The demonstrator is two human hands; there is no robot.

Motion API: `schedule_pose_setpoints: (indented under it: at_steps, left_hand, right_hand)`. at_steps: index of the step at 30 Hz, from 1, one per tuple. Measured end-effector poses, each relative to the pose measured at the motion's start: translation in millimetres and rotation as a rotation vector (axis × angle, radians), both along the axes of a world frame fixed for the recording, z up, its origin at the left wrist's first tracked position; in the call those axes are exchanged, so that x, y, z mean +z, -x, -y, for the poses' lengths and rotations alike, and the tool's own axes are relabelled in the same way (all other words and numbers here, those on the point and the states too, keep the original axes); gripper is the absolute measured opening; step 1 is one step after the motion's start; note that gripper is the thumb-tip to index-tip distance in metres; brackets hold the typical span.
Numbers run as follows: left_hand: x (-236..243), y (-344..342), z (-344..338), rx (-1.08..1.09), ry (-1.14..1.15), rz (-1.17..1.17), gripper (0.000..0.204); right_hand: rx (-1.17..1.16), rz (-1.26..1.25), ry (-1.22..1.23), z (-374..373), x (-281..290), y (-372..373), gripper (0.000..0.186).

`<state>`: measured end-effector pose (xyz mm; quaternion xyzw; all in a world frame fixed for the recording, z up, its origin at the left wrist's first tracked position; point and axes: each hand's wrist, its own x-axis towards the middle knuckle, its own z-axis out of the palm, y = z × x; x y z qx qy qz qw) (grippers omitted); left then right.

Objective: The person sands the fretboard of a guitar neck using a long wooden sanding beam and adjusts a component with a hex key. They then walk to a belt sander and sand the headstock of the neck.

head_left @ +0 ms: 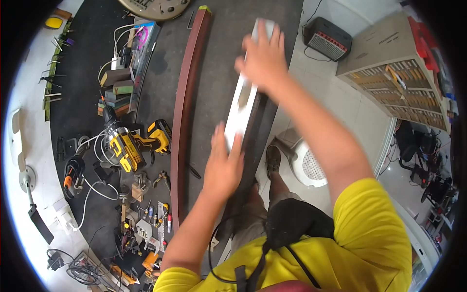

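A long flat bar (238,113), shiny white to silvery, slants along the right edge of the dark workbench (214,73). On its near end lies my left hand (224,168), fingers stretched forward along the left side and the thumb apart on top. My right hand (266,62) rests across the far part of the bar, its fingers spread and slightly blurred, hiding much of that end. A dark brownish edge (259,114) shows beside the bar on the right; I cannot tell what it belongs to. Left of the bar runs a long reddish-brown square tube (183,102).
A yellow and black cordless drill (127,146), wood blocks (119,90), pliers (162,180) and small tools crowd the bench's left side. To the right, a perforated white stool (311,165) stands near my legs, with a black heater-like box (327,39) and a drawer cabinet (399,73) beyond.
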<state>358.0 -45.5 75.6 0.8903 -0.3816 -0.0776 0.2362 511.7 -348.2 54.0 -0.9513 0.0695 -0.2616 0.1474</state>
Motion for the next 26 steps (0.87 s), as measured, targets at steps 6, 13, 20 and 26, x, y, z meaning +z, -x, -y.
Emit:
schedule_pose_setpoints:
  at_steps: [6,13,20,26]
  left_hand:
    - [60.3,67.6,-62.4,-0.048,-0.052,-0.133,0.081]
    - [5.0,-9.8,23.6,0.012,-0.088,0.038,0.072]
    - [57.2,41.6,-25.6,-0.051,-0.119,-0.1,0.072]
    - [35.8,-44.4,79.4,-0.017,-0.05,0.145,0.065]
  right_hand:
    - [0.081,-0.239,-0.181,-83.8,33.2,91.0,0.045]
    - [-0.004,-0.097,-0.085,22.0,16.3,-9.6,0.046]
    - [0.055,-0.1,-0.178,-42.9,17.1,73.2,0.057]
    - [-0.084,-0.237,-0.025,29.9,23.2,-15.2,0.038]
